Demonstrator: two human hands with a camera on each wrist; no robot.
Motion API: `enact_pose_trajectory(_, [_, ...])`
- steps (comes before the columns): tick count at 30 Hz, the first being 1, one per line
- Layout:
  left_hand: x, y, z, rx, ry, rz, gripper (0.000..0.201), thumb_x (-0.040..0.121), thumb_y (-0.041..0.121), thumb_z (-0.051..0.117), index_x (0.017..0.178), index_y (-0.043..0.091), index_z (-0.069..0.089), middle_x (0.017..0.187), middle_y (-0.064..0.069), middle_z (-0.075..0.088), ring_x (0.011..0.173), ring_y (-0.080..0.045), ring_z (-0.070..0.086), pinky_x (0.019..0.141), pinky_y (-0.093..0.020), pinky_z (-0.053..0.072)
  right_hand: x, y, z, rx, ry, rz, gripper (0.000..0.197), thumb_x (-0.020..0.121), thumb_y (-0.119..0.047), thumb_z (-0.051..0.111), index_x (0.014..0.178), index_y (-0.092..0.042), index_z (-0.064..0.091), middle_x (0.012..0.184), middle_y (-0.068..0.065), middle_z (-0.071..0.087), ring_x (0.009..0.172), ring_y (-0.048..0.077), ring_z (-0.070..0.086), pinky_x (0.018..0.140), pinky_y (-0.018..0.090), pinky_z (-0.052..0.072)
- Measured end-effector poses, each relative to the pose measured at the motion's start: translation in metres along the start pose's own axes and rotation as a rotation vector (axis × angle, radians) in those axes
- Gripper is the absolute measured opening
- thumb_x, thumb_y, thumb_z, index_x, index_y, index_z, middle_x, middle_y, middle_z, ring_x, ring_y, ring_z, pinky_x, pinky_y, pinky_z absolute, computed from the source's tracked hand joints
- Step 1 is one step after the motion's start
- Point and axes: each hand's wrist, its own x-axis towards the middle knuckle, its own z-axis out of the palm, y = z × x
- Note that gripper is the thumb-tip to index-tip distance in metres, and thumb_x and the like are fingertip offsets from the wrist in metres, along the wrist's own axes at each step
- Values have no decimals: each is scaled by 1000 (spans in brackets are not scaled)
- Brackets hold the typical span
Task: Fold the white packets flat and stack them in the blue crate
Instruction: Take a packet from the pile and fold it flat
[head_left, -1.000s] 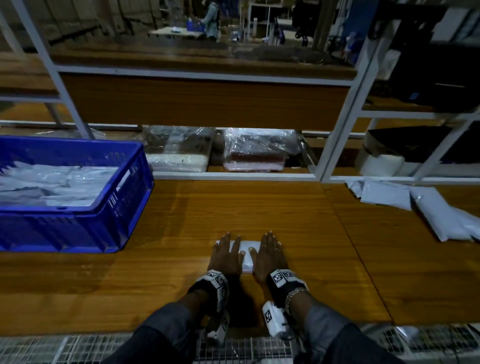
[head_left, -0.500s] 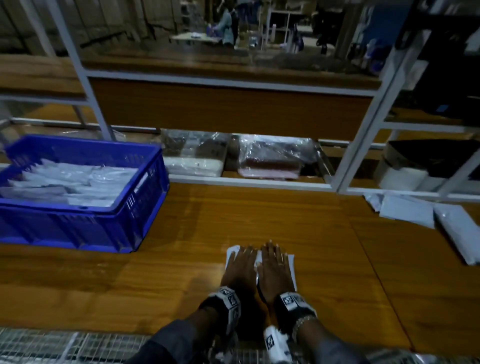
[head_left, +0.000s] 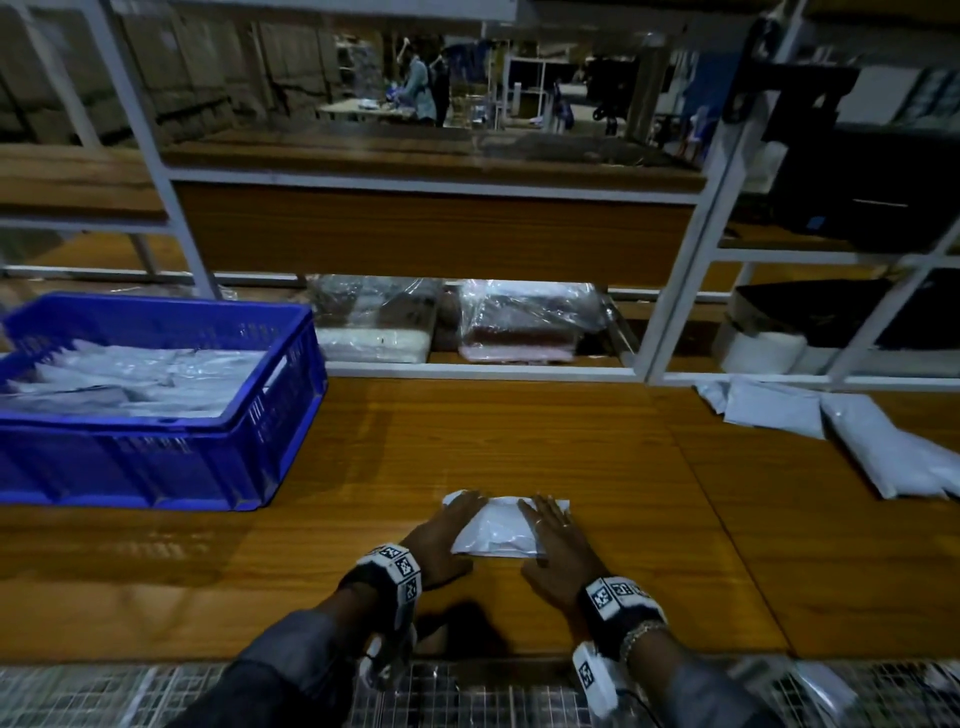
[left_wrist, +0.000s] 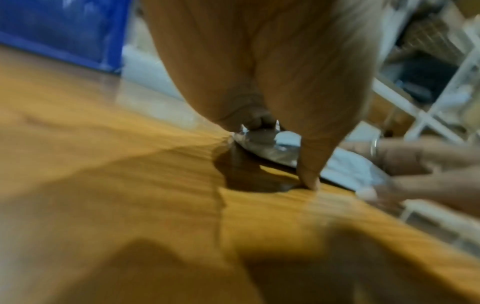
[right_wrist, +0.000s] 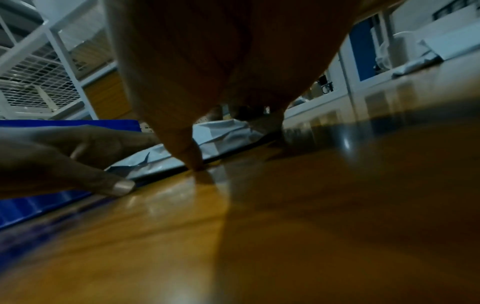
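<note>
1. White packet (head_left: 498, 527) lies flat on the wooden table (head_left: 519, 441), directly in front of the person, near the front edge. Long axis runs left to right.
2. Left hand (head_left: 447, 525) rests on the packet's left end, fingers extended and flat, thumb tip on the table at the near edge. Nothing is gripped.
3. Right hand (head_left: 553, 540) mirrors it on the right end, fingers straight and spread, pressing down. The middle of the packet shows bare between the two hands.
4. Left wrist view is blurred; whether the packet's left edge is already folded under cannot be told for certain.
5. Blue crate (head_left: 291, 415) stands on the table to the left and farther back, well apart from the packet. It already holds layers of white packets.
6. Judgement: the crate lies on the left hand's side, so the left hand is the nearer one for the carry; the packet would travel left and away, long axis roughly kept.
7. More unfolded packets (head_left: 852, 436) lie at the right, nearer the right hand.
</note>
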Motion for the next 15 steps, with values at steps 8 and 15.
enact_pose_trajectory(8, [12,28,-45,-177,22,-146,47,78,29,70,125,23,67,108,4,73,91,-14,71,81,-42,59,12,4,-58,60,-34,40,48,74,-39,63,122,-38,60,118,-8,69,102,17,68,85,43,59])
enact_pose_trajectory(15, [17,18,-49,-282,234,-364,59,92,34,70,143,15,47,125,-13,67,100,-23,65,83,-37,55,39,9,-72,232,92,125,50,88,-19,75,135,-16,58,136,5,59,120,24,58,94,31,50])
